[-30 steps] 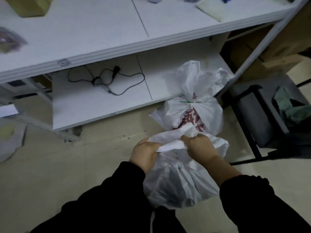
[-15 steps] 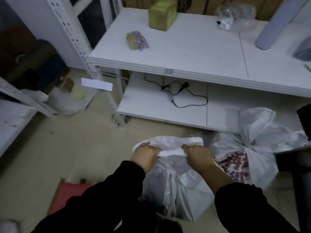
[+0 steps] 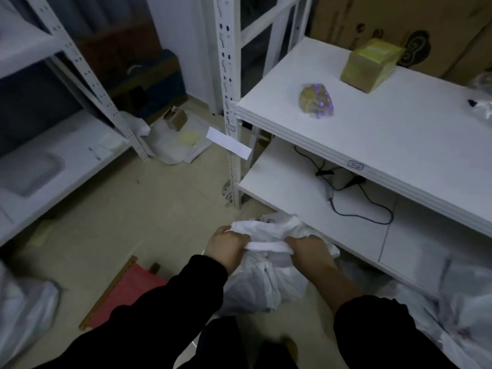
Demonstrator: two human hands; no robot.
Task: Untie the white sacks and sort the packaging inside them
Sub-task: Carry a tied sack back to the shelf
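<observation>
A white sack (image 3: 262,280) hangs in front of me above the floor, its neck bunched at the top. My left hand (image 3: 226,247) grips the left side of that neck and my right hand (image 3: 308,250) grips the right side, with a band of white plastic stretched between them. A second white sack (image 3: 458,307) with red print lies blurred at the right edge, partly under the low shelf. Another white sack (image 3: 24,307) shows at the lower left edge.
A white rack stands to the right: its upper shelf (image 3: 386,134) carries a yellow-green box (image 3: 371,63) and a wrapped bundle (image 3: 316,101), its lower shelf (image 3: 287,187) a black cable (image 3: 346,187). A red mat (image 3: 127,288) lies on the floor, another rack (image 3: 53,155) at left.
The view has swung left, away from the printed sack and toward the rack corner and floor. Both hands keep their grip on the sack's neck, carrying it leftward.
</observation>
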